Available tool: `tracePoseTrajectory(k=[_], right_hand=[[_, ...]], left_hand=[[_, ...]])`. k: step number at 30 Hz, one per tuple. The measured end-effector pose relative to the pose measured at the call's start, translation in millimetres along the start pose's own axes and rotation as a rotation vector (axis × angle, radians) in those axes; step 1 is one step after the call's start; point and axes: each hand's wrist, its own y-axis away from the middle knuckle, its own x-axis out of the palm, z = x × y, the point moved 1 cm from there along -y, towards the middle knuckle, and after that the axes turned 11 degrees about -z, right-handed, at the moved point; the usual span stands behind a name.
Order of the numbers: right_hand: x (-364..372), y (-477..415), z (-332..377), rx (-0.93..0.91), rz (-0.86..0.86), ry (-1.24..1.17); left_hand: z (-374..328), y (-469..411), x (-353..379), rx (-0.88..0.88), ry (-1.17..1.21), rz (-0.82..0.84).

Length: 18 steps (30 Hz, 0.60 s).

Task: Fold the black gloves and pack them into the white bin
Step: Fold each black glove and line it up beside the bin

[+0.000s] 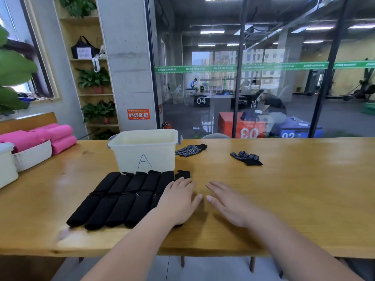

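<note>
- The left hand (178, 199) lies palm down, its fingers (182, 182) straight and close together, pointing away from the body.
- The left thumb (197, 198) sticks out sideways toward the other hand.
- The right hand (229, 205) is also flat and palm down, its fingers straight, slightly spread, and angled forward and to the left.
- The right thumb (211, 199) points toward the left thumb; the two tips are near each other but apart.
- The left forearm (132, 246) is bare and reaches in from the lower middle, slanting up to the right.
- The right forearm (294, 246) is bare too and comes in from the lower right, slanting up to the left.
- Neither hand grips anything.
</note>
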Motion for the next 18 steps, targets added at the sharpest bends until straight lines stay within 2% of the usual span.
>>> tracePoseTrajectory(k=[11, 18], right_hand=[[-22, -11, -87, 0.176, -0.054, 0.113], [-23, -52, -138, 0.246, -0.069, 0.177]], left_hand=[[-60, -70, 29, 0.096, -0.038, 0.078], [-71, -118, 55, 0.065, -0.06, 0.13]])
